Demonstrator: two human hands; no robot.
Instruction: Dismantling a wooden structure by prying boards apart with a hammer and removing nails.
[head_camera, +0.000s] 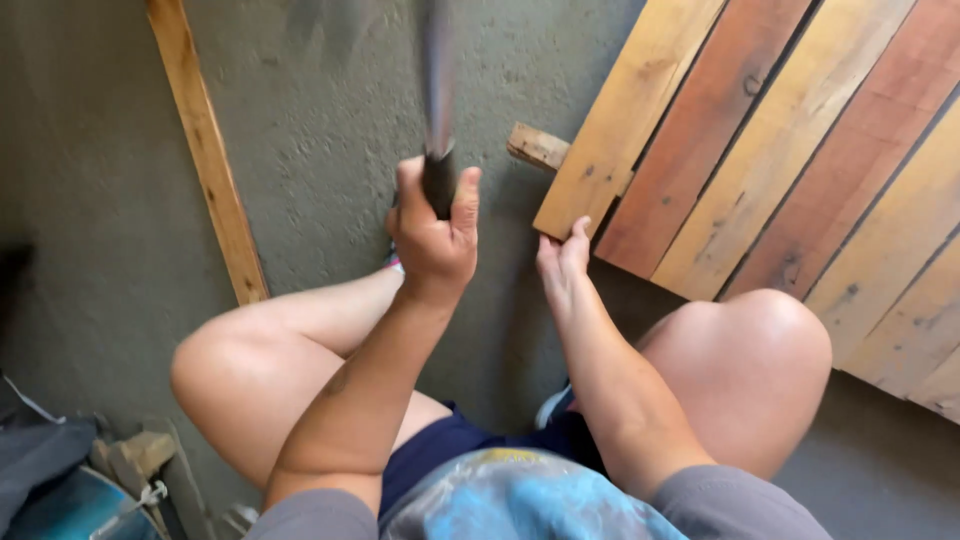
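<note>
My left hand (432, 235) is shut around the dark grip of a long tool (437, 110), whose shaft rises blurred toward the top of the view; its head is out of frame. My right hand (562, 265) rests with fingertips on the near corner of a wooden pallet panel (760, 150) made of orange, red and pale planks lying on the concrete floor. A short wood block (538, 147) sticks out from under the panel's left edge, just right of the tool. I squat with both bare knees in view.
A long thin wooden strip (208, 150) lies on the grey concrete floor (330, 90) at the left. Dark bags and a blue item (70, 480) sit in the lower left corner.
</note>
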